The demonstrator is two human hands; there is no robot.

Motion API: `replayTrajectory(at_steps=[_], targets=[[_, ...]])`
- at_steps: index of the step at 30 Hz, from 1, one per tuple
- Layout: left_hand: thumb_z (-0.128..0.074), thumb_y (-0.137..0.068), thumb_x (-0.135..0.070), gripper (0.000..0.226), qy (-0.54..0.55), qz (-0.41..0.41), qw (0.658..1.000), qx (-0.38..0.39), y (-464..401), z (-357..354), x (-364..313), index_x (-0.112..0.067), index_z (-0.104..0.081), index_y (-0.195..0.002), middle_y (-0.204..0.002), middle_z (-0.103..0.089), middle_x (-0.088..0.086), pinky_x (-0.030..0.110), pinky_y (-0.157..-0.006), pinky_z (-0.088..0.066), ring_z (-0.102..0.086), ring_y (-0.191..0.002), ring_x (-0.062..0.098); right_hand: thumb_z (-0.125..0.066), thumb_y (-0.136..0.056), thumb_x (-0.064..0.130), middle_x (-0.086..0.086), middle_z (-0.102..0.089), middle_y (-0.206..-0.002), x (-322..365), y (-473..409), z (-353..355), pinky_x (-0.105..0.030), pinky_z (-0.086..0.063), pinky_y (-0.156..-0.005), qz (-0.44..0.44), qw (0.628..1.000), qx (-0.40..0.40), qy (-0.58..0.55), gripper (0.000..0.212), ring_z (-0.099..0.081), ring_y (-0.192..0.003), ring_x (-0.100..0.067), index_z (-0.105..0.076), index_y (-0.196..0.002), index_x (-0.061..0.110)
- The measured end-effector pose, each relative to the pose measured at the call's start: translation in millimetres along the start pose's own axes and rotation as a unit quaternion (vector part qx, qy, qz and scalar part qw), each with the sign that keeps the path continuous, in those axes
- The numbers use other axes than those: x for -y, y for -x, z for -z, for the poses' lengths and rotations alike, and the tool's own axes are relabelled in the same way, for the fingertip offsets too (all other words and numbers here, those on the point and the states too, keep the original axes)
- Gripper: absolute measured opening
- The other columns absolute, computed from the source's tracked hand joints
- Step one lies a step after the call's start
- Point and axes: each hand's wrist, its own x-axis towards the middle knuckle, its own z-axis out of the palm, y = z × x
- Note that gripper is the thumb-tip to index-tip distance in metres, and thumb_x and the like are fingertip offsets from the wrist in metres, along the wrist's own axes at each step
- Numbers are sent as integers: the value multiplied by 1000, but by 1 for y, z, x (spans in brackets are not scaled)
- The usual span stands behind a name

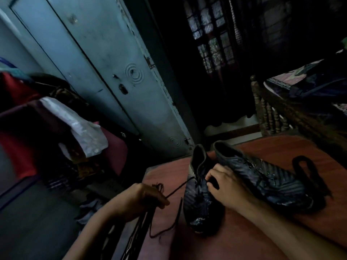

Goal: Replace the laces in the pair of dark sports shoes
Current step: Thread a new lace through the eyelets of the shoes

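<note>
While my left hand [148, 197] pinches the thin old lace [180, 187] and draws it taut off the left edge of the red table [234, 239], my right hand [228, 186] rests on the near shoe [201, 196], fingers curled at its eyelets to hold it down. Both hands are therefore busy, one clamped on the lace, the other gripping the shoe's upper.

That shoe lies near the table's left edge, its long axis running from the toe close to me to the heel opening farther away. The lace leaves the eyelets and runs left and toward me to my pinch, and its loose end trails down over the left edge. I judge that the coming pull must go leftward, across the shoe's length, so my left hand is the one placed for it while my right steadies.

Just beside this shoe, toward the right edge, lies the second shoe [266, 175], angled with its toe to the right. A broad black lace [308, 171] is looped on the table beyond it, probably the replacement, nearer my right hand.
</note>
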Motion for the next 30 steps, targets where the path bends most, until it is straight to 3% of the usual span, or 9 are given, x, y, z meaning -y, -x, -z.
replayTrajectory(at_steps=[5,7,10,13,16,20,23,27,30], targets=[[-66,-89,-24,22,102,38,994,-30,5,13,-23,-14,-80,-103,-98,-79,0,30,-86,-58,-75,-94,13,-59,-91,48,6,-49,-124,10,2,2,-36,-40,-97,6,999,11,45,47,-46,-118,-20,-51,-133,29],[-71,-96,-17,14,163,39,981,-99,6,11,-34,-5,-76,-93,-84,-78,6,26,-71,-57,-73,-77,19,-61,-87,57,7,-47,-130,12,3,0,-38,-40,-99,11,998,20,61,64,-45,-122,-20,-41,-143,33],[-68,-97,-5,6,244,95,950,-167,9,12,-45,-3,-72,-101,-76,-71,7,20,-54,-50,-64,-62,14,-62,-83,65,9,-43,-130,12,6,-3,-39,-39,-101,13,996,40,85,68,-44,-122,-19,-40,-141,37],[-76,-93,-22,11,29,139,976,-163,12,24,-37,-23,-78,-105,-86,-77,-7,25,-68,-55,-72,-79,8,-62,-82,65,7,-42,-130,11,6,-5,-40,-39,-100,17,995,41,92,63,-44,-120,-21,-44,-136,37],[-75,-92,-29,5,-147,165,970,-103,15,34,-49,-29,-79,-88,-72,-69,-20,20,-66,-51,-71,-79,2,-61,-84,64,8,-41,-127,12,5,-5,-40,-37,-100,18,995,40,95,56,-43,-119,-20,-45,-131,38],[-71,-97,-20,20,11,172,984,-51,21,47,-56,-23,-78,-78,-71,-73,2,38,-65,-55,-68,-65,23,-62,-83,62,8,-42,-125,15,7,-5,-42,-37,-101,15,995,43,94,55,-43,-118,-21,-48,-129,37],[-68,-100,-22,26,165,184,968,-45,28,54,-68,-14,-76,-76,-75,-65,22,46,-71,-43,-58,-73,29,-62,-83,62,6,-43,-126,17,7,-3,-42,-37,-101,14,993,48,107,54,-44,-119,-23,-48,-129,36],[-72,-93,-45,42,266,120,952,-96,30,53,-87,-3,-71,-83,-88,-64,12,36,-72,-47,-60,-80,28,-61,-86,59,5,-42,-127,17,7,-1,-42,-35,-102,15,993,56,101,51,-43,-121,-23,-48,-129,34],[-73,-88,-44,37,286,2,945,-161,25,50,-100,-8,-78,-84,-123,-69,1,24,-93,-50,-64,-115,17,-61,-85,58,4,-43,-125,17,8,-1,-42,-35,-102,24,993,59,98,49,-43,-119,-24,-50,-126,32]])
